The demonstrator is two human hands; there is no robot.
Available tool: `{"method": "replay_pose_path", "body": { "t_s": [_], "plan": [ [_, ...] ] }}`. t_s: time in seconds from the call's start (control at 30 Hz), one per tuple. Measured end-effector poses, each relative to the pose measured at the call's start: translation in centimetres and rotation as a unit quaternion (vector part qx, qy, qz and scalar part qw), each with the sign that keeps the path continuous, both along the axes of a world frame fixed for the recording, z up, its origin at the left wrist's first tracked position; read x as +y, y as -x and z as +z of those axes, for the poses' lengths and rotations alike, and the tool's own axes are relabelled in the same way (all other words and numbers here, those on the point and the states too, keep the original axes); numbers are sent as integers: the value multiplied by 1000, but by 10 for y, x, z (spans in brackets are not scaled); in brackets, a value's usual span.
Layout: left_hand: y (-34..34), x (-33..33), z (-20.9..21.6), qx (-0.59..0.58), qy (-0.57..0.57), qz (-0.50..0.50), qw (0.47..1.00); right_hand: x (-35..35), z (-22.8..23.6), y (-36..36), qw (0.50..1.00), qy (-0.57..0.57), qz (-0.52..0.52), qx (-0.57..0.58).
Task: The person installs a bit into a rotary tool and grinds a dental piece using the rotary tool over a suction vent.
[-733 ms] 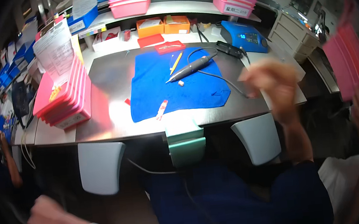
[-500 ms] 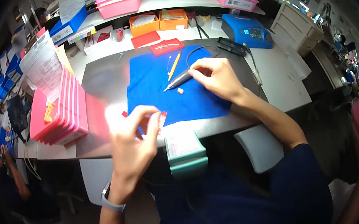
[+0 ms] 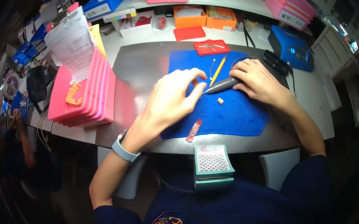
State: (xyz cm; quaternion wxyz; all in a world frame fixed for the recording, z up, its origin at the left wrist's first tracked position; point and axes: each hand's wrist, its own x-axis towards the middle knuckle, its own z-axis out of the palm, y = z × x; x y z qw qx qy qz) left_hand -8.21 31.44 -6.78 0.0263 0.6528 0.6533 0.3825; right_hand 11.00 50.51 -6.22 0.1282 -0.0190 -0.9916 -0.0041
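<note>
My right hand (image 3: 257, 79) is closed around a dark grey rotary handpiece (image 3: 224, 84), its thin metal tip pointing left. Beside that tip is my left hand (image 3: 173, 96), its thumb and forefinger curved with a gap between them and nothing visible in it. Both hands are over a blue cloth (image 3: 237, 121). A small cream, tooth-like piece (image 3: 220, 101) lies below the handpiece. Near the front edge of the cloth rests a flat red strip with pale marks (image 3: 193, 131). A yellow pencil-like tool (image 3: 219, 69) and a thin metal instrument (image 3: 211, 68) lie behind the handpiece.
Stacked pink trays (image 3: 98, 90) with papers stand left. Behind the cloth are a red case (image 3: 212, 52) of small metal pieces and orange boxes (image 3: 190, 24). A blue control unit (image 3: 292, 50) sits back right. A green-edged perforated device (image 3: 214, 169) is at the table's front.
My left hand has moved up and right to the handpiece tip, leaving the red strip on the cloth. My right hand keeps the handpiece, now gripped from above. The whole view has shifted.
</note>
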Motion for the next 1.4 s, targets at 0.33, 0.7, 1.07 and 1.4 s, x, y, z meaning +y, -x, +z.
{"method": "replay_pose_path", "body": {
  "t_s": [0.33, 0.7, 1.07, 1.4],
  "plan": [
    [-12, 43, 68, -109, 402, -138, 899, -41, 45, 30, 942, -236, 81, 225],
    [7, 93, 22, 352, -16, 41, 935, 34, 17, 18, 985, 104, -120, 66],
    [53, 161, 3, 321, 54, 34, 945, 65, 12, -21, 940, 65, -324, 86],
    [49, 126, 1, 258, 67, 8, 964, 6, 25, -56, 921, 199, -320, 98]
  ]
}}
